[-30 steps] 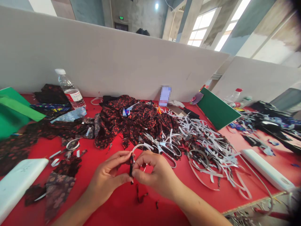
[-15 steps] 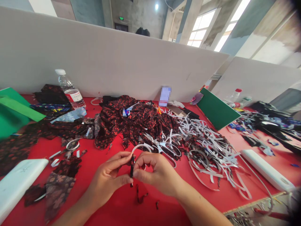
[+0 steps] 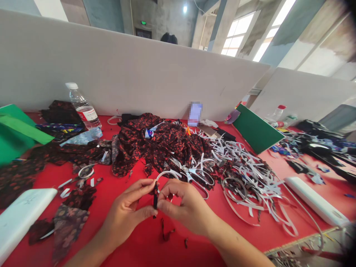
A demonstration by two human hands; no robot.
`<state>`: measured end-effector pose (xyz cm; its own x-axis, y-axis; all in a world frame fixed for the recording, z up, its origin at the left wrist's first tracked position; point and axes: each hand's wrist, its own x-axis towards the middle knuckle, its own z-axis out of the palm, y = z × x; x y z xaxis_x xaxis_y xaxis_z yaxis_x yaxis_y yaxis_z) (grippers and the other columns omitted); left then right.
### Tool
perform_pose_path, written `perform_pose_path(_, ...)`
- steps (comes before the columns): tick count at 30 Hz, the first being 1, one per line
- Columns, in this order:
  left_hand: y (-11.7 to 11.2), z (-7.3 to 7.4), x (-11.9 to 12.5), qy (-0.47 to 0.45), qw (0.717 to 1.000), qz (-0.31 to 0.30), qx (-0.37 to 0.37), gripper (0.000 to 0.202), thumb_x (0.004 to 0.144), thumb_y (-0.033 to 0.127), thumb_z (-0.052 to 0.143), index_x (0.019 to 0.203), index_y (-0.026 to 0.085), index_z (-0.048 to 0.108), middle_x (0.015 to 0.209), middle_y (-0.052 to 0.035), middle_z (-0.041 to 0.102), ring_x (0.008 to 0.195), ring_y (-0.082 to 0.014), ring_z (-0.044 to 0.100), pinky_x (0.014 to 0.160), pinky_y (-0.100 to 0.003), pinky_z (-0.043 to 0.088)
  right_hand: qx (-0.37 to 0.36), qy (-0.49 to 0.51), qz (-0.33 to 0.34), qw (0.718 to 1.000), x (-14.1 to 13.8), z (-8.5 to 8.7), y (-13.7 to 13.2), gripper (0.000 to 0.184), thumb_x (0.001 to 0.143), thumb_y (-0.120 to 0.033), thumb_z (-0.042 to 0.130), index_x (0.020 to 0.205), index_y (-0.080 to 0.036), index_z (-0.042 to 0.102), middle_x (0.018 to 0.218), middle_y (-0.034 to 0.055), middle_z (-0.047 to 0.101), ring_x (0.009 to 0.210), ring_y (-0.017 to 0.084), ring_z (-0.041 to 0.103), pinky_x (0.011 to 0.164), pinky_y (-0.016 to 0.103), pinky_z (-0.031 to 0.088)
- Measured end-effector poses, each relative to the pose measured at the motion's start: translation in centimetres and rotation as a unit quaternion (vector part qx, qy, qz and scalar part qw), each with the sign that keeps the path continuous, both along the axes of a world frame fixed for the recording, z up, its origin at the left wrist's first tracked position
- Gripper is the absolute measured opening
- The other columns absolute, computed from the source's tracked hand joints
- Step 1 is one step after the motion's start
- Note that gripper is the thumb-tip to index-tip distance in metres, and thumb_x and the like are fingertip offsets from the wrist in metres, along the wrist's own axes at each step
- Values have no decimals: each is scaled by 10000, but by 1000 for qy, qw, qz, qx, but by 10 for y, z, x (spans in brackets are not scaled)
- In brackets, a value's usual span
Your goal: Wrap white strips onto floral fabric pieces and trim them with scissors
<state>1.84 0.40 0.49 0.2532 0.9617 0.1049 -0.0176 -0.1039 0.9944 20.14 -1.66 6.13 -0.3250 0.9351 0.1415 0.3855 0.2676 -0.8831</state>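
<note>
My left hand (image 3: 126, 213) and my right hand (image 3: 185, 207) meet over the red table (image 3: 133, 244), both pinched on the end of a thin white headband (image 3: 167, 173) wrapped there in dark fabric (image 3: 155, 200). The band's bare white arc curves up behind my fingers. Silver scissors (image 3: 194, 174) lie just beyond my right hand. A heap of black and red flowered cloth (image 3: 155, 142) lies behind them.
A pile of white paper strips (image 3: 247, 170) spreads to the right. A water bottle (image 3: 82, 105) stands at the back left, green sheets (image 3: 16, 129) beside it. White flat cases lie at front left (image 3: 20, 215) and at right (image 3: 314, 200). Fabric scraps (image 3: 66, 222) lie left. A grey partition (image 3: 125, 70) stands behind.
My hands stay in place; the fingers shift slightly on the wrapped end of the headband.
</note>
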Motion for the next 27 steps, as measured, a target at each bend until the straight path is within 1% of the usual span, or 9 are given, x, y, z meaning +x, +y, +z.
perform_pose_path(5, 0, -1, -1, 13, 1000, 8, 13, 446, 573, 207, 806, 982, 361, 715, 1105, -25, 666, 1081, -240, 599, 941, -349, 478, 9, 9, 6, 1000, 0, -2, 1, 105, 784, -139, 602, 696, -181, 640, 706, -23, 598, 702, 113, 521, 675, 206, 390)
perform_pose_path(13, -1, 6, 1, 23, 999, 5, 28, 436, 565, 220, 810, 976, 336, 721, 1061, -42, 683, 1039, -248, 620, 916, -355, 494, 18, 6, 11, 1000, 1, -4, 1, 106, 783, -133, 596, 695, -183, 628, 704, -26, 593, 696, 111, 526, 673, 203, 392)
perform_pose_path(20, 1, 4, -2, 37, 999, -6, 36, 443, 593, 230, 799, 1001, 375, 703, 1084, -10, 675, 1051, -217, 613, 917, -307, 493, 23, 15, 15, 1000, -1, -3, 0, 130, 790, -117, 568, 684, -182, 606, 701, -26, 595, 699, 110, 523, 675, 201, 395)
perform_pose_path(27, 0, 5, 0, 39, 998, 16, 47, 424, 599, 233, 793, 992, 367, 706, 1066, -16, 685, 1031, -221, 627, 896, -315, 509, 33, 3, 1, 999, -3, -5, -1, 141, 802, -112, 544, 684, -182, 578, 719, -23, 574, 715, 113, 518, 682, 205, 387)
